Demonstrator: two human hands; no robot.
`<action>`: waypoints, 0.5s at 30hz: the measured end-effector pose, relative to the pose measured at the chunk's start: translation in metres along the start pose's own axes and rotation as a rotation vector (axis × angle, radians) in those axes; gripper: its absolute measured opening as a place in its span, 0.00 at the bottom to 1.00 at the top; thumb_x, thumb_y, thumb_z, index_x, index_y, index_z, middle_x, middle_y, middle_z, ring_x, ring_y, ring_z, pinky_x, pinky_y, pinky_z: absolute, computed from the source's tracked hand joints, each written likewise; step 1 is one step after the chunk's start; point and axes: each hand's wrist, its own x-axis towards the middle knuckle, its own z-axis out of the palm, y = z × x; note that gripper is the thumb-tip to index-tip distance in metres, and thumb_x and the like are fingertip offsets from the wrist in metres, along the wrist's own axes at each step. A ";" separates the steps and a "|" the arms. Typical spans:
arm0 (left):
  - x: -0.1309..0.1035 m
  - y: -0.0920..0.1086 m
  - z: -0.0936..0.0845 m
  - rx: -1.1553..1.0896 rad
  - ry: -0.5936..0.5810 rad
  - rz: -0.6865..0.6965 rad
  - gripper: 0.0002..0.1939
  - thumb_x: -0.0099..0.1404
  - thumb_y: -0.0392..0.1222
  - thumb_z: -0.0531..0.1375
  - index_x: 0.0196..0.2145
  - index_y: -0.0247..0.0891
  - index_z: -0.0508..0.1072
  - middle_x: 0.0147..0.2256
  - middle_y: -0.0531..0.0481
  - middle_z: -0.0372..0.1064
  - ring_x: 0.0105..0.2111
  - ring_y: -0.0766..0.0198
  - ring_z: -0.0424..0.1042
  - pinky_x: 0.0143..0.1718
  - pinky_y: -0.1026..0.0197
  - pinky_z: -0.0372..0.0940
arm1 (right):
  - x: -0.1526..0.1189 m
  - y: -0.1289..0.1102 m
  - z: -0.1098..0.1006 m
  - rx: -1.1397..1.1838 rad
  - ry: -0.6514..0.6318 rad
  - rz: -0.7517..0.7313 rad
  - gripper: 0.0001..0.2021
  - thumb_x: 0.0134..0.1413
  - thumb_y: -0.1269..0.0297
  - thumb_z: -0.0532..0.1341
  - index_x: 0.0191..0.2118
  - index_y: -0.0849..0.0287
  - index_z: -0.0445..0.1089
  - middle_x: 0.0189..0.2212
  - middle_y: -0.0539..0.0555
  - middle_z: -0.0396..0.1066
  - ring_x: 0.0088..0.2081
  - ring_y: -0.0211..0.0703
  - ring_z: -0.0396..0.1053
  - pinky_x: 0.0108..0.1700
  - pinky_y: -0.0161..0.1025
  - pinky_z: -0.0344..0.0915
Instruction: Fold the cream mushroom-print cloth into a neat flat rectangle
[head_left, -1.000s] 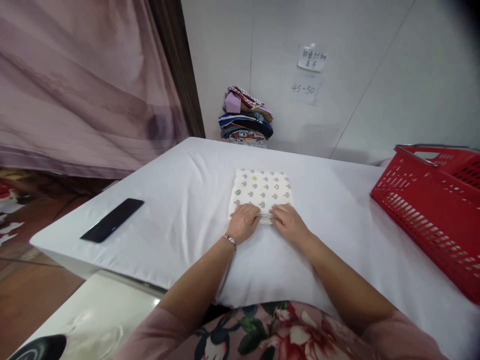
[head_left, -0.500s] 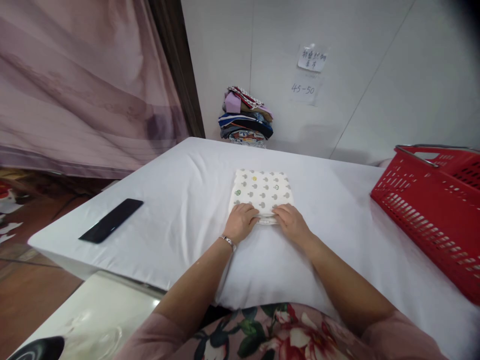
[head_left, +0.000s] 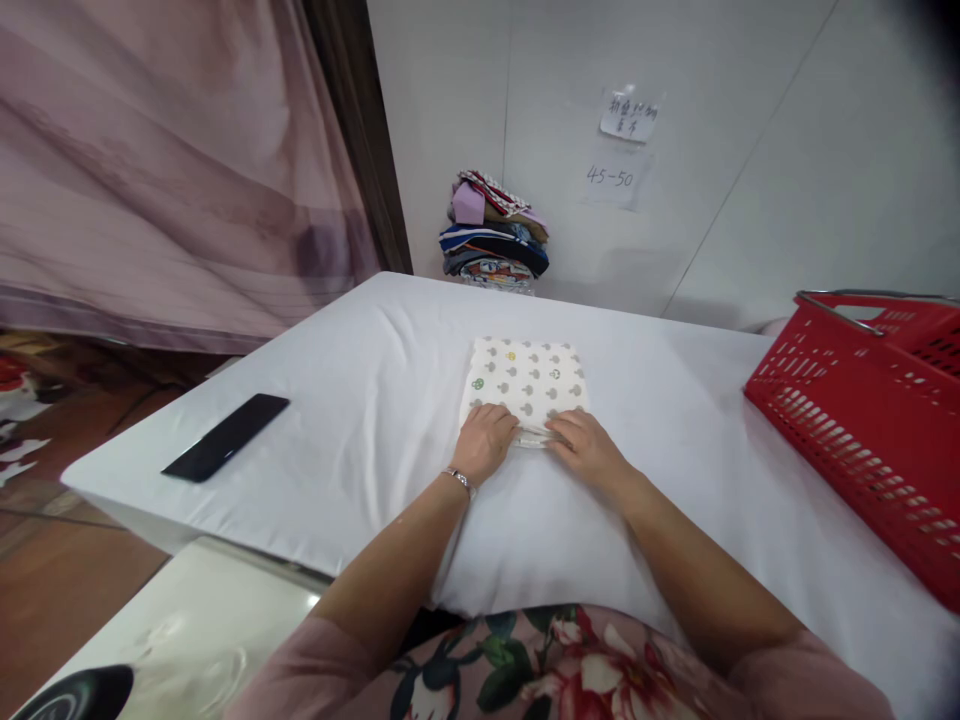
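**Folded cloth [head_left: 531, 378] on a white-covered table [head_left: 330, 400]**

A pink curtain [head_left: 180, 180] hangs to the left of the cloth, beyond the table. The red basket [head_left: 862, 430] stands to the right of the cloth, well apart from it. Past the cloth's far edge, slightly left, rises a pile of folded fabrics [head_left: 495, 235]. The cloth itself is white with grey motifs (a few are yellow or green), its layers showing along the near edge. A flat black slab [head_left: 226, 437] lies well to its left. The left hand [head_left: 485, 442], half closed, has its fingers on the cloth's near left corner; the right hand [head_left: 589, 450], likewise half closed, touches the near right. I cannot tell whether either pinches the fabric. A bracelet [head_left: 459, 480] circles the left wrist.
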 end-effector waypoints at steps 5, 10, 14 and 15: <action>-0.001 -0.001 0.000 -0.013 -0.013 0.000 0.11 0.68 0.42 0.50 0.34 0.38 0.72 0.34 0.48 0.68 0.36 0.60 0.64 0.41 0.55 0.59 | 0.000 0.000 -0.001 0.002 -0.039 0.016 0.09 0.58 0.63 0.56 0.43 0.57 0.69 0.37 0.56 0.69 0.39 0.46 0.64 0.42 0.45 0.61; -0.003 -0.004 0.001 -0.079 -0.052 -0.006 0.07 0.64 0.43 0.56 0.36 0.40 0.72 0.35 0.48 0.68 0.38 0.60 0.65 0.43 0.54 0.59 | 0.000 -0.001 -0.001 0.016 -0.025 0.041 0.09 0.58 0.67 0.55 0.43 0.57 0.69 0.38 0.55 0.69 0.39 0.45 0.64 0.42 0.44 0.61; -0.004 -0.005 0.001 -0.100 -0.065 -0.021 0.06 0.62 0.42 0.58 0.37 0.41 0.72 0.36 0.48 0.68 0.38 0.59 0.65 0.42 0.53 0.60 | 0.000 -0.002 0.001 -0.002 0.004 0.041 0.10 0.59 0.68 0.53 0.42 0.57 0.70 0.36 0.55 0.70 0.38 0.46 0.64 0.41 0.45 0.62; -0.004 -0.005 0.001 -0.102 -0.064 -0.023 0.06 0.62 0.41 0.57 0.37 0.41 0.72 0.36 0.48 0.68 0.38 0.59 0.65 0.42 0.53 0.60 | 0.000 -0.002 0.002 -0.008 0.021 0.041 0.10 0.59 0.68 0.52 0.41 0.57 0.70 0.36 0.56 0.70 0.38 0.46 0.64 0.41 0.45 0.62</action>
